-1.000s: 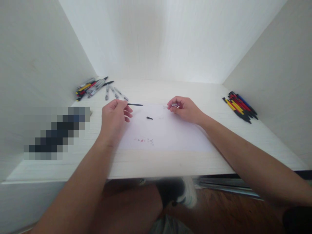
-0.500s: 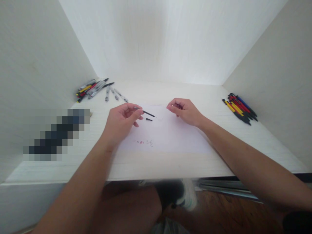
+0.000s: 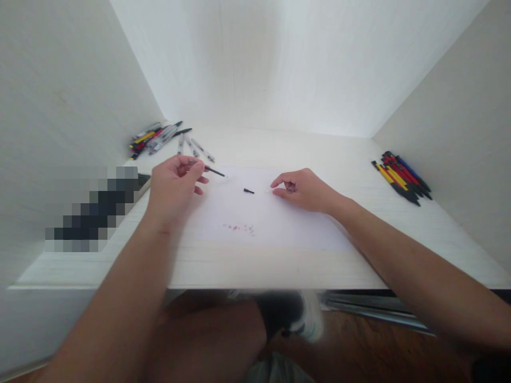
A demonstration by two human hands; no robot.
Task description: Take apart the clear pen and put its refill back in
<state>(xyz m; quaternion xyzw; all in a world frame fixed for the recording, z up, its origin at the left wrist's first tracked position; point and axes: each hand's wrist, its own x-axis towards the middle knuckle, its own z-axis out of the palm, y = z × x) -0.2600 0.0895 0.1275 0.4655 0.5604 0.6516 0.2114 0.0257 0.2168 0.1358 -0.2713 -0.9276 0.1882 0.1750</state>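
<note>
Thumb and fingertips of my left hand (image 3: 178, 178) pinch a thin black pen refill (image 3: 215, 171), its pale tip pointing right above the white paper (image 3: 295, 223). My right hand (image 3: 303, 189) hovers over the paper's right half, thumb and index finger brought close together; whatever may be between them is too small to make out. Between the two hands a small black pen part (image 3: 248, 191) lies on the sheet. Small dark and reddish bits or marks (image 3: 239, 228) show near the paper's front left.
Mixed pens and clear barrels (image 3: 157, 137) are heaped at the back left, with several loose clear barrels (image 3: 203, 150) beside them. Red, yellow and blue pens (image 3: 401, 178) lie at the right. A blurred-out dark object (image 3: 99, 207) lies left. White side walls (image 3: 447, 96) enclose the desk.
My left hand has moved left and slightly up with the refill, away from the small black part. My right hand has lowered a little. The view has shifted slightly.
</note>
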